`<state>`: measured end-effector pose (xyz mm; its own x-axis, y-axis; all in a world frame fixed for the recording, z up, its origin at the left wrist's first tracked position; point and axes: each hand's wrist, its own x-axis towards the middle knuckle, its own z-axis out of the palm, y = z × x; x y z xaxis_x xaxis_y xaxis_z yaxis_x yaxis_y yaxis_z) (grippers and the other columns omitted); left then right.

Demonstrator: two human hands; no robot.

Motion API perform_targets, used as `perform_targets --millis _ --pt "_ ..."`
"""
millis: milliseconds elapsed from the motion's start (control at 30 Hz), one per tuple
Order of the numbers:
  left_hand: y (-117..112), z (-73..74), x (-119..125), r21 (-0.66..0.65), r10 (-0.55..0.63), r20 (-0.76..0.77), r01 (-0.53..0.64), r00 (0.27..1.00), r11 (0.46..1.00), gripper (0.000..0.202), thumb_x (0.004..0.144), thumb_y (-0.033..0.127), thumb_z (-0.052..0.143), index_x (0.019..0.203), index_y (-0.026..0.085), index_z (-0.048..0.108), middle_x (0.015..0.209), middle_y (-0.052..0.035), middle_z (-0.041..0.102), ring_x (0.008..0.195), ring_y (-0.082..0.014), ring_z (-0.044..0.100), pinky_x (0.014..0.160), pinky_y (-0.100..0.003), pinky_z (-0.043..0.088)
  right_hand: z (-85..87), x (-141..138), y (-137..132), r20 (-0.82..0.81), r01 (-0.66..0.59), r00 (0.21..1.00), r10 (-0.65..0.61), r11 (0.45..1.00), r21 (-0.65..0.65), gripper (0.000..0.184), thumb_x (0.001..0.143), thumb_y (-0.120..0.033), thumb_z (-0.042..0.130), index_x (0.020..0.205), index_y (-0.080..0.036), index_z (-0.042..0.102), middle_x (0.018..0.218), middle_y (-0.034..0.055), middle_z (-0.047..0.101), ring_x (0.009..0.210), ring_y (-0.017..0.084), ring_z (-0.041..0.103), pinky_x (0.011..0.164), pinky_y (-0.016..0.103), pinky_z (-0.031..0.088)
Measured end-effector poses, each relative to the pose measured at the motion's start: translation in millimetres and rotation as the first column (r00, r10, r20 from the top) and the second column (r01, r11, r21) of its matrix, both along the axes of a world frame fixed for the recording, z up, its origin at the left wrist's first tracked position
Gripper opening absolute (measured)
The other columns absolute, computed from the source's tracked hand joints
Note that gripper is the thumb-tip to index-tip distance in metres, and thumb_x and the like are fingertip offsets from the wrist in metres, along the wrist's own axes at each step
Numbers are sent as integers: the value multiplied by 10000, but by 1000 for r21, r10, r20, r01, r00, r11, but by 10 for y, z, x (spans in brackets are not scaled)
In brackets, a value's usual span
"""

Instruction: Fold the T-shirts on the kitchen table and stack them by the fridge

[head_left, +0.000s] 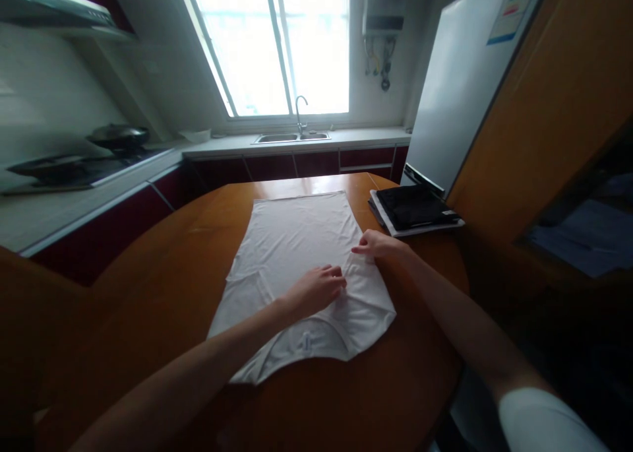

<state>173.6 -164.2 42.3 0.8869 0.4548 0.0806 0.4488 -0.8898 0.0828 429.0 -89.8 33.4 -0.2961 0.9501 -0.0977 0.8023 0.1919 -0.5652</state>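
A white T-shirt lies spread on the wooden table, its neckline towards me and its hem at the far side. My left hand rests over the upper part of the shirt, right of its middle, fingers curled and closed on the fabric. At the shirt's right edge, near the sleeve, my right hand pinches the cloth between thumb and fingers. Creases run through the fabric between and below the two hands. A small label mark shows inside the collar.
Folded dark and white clothes are stacked at the right of the round wooden table. Beyond it stand a counter with a sink, a stove with pans at left, and a fridge at right.
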Motion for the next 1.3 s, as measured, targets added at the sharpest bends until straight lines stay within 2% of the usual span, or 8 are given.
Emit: perform_targets --millis 133,400,667,800,967,1067,1200,1300 --pt "-16 -76 20 106 -11 -26 14 1000 994 142 973 171 531 915 208 655 992 -42 644 889 -185 590 830 -297 480 -20 -32 24 -144 -24 989 23 1000 -4 300 725 -417 744 636 -140 674 544 -15 562 544 112 468 502 233 309" --pt "-148 25 -28 174 29 55 -38 998 984 206 978 118 485 1087 216 629 1159 -77 620 986 -204 575 863 -340 506 -85 -1 -19 -522 -107 847 101 994 18 368 750 -481 701 882 -143 641 644 -34 594 548 86 430 504 206 320" --pt "-197 -43 -59 201 47 -70 -32 996 979 110 970 175 537 1014 206 632 1081 -81 639 959 -244 571 832 -378 484 -301 -114 20 -275 -106 949 153 978 179 208 786 -271 721 946 -138 716 678 -24 621 617 110 524 590 217 370" --pt "-296 72 113 97 53 54 -58 997 994 205 993 232 517 1164 220 630 1193 -93 633 1059 -249 574 916 -395 473 -261 -83 -1 -236 -48 965 111 965 258 199 874 -309 666 946 -139 738 676 -12 633 624 113 536 606 221 363" --pt "-651 74 516 -57 -83 213 97 973 994 347 1019 278 469 1353 230 548 1363 -105 572 1219 -242 542 1031 -378 460 -270 -23 -24 -202 2 978 58 959 283 200 904 -270 616 910 -129 758 690 8 662 635 118 536 607 224 352" --pt "-907 26 627 -69 34 249 -17 968 997 350 1015 326 474 1335 211 553 1373 -140 542 1236 -276 519 1047 -426 456 -315 -5 -18 -222 7 973 59 958 288 216 907 -282 617 913 -125 764 707 25 679 648 129 555 607 227 357" --pt "-1118 1 618 -116 199 155 -182 968 976 262 1022 365 458 1172 221 617 1140 -111 601 1041 -268 566 944 -445 502 -347 0 7 -219 -5 973 73 954 299 216 909 -281 621 905 -124 769 699 32 688 640 132 560 597 228 351" --pt "-1186 -24 614 -125 213 122 -197 970 972 359 996 370 526 1318 213 538 1189 -101 583 1075 -275 547 956 -451 494 -339 6 9 -217 -6 973 76 951 308 211 907 -269 619 893 -121 769 690 31 688 630 131 559 594 228 351"
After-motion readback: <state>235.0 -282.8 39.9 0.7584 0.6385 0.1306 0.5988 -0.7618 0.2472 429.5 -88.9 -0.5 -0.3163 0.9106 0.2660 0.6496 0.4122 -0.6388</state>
